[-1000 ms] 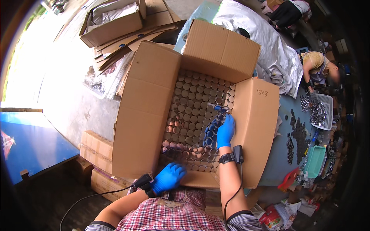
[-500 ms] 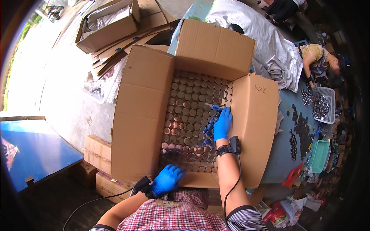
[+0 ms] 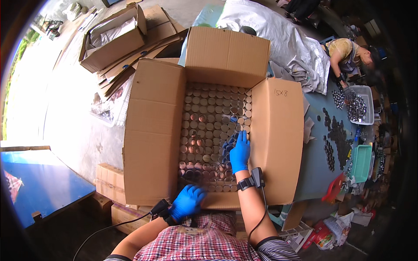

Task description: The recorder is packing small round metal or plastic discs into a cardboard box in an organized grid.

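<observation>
An open cardboard box stands in front of me, its floor covered with rows of round, shiny, mirror-like discs. My right hand, in a blue glove, reaches into the right side of the box. Its fingers are stretched out and touch the discs beside the right wall; nothing shows gripped in them. At the box's near left corner is my left hand, also gloved in blue. Its fingers are loosely bent over the near flap, with no object visible in them. Both wrists wear black strapped devices with cables.
Left of the box are flattened cardboard, closed cartons and a blue panel. A white sack lies behind. On the right-hand table are dark round pieces, a green tray and a co-worker reaching into a white basket.
My right hand has slid a little nearer to me along the right side of the discs. My left hand stays at the near left corner. The whole view has shifted slightly.
</observation>
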A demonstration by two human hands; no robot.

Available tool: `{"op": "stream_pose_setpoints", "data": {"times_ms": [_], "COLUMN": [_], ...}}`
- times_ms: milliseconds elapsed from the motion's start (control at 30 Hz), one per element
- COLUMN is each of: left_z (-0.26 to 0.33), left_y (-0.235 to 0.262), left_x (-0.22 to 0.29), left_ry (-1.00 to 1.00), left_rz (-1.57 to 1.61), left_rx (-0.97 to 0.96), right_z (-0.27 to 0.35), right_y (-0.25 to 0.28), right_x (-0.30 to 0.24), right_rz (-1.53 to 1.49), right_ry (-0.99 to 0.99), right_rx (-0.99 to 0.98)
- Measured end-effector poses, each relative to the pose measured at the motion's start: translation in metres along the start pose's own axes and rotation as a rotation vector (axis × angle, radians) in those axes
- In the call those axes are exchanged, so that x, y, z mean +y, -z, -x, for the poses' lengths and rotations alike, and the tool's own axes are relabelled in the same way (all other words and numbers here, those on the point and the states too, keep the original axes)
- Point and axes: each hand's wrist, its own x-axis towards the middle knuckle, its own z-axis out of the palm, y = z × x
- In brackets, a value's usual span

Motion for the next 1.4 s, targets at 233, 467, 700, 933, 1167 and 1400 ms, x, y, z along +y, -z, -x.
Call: {"op": "stream_pose_setpoints", "data": {"times_ms": [233,467,700,933,1167,1400], "left_z": [0.004,0.004,0.01,-0.001,0.001,-0.019], "left_y": [-0.006,-0.003,-0.009,-0.007,-0.006,-0.011], "left_x": [-0.002,0.001,-0.002,0.004,0.005,-0.001], "left_ry": [-0.004,-0.004,0.03,0.016,0.1,0.154], "left_rz": [-0.04,-0.056,-0.063,-0.044,-0.064,0.118], "left_rx": [0.019,-0.001,0.016,0.009,-0.03,-0.098], "right_z": [-0.057,-0.068,-0.065,-0.055,-0.064,-0.061], "right_y": [0.009,-0.001,0.011,-0.009,-0.018,-0.016], "right_x": [0.003,0.018,0.001,-0.008,-0.015,0.002], "right_rz": [-0.021,-0.072,0.013,0.035,0.071,0.013], "right_ry": [-0.165,-0.124,-0.119,0.165,0.161,0.221], "right_rx": [-0.126,-0.15,-0.078,0.056,-0.067,-0.032]}}
